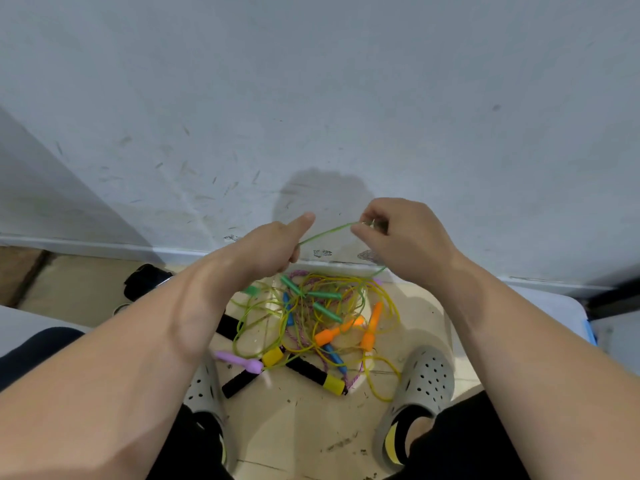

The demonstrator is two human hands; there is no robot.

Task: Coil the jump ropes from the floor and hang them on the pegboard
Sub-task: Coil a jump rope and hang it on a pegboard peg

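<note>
No writing, label, brand mark, number or sign can be read anywhere in this view.
</note>
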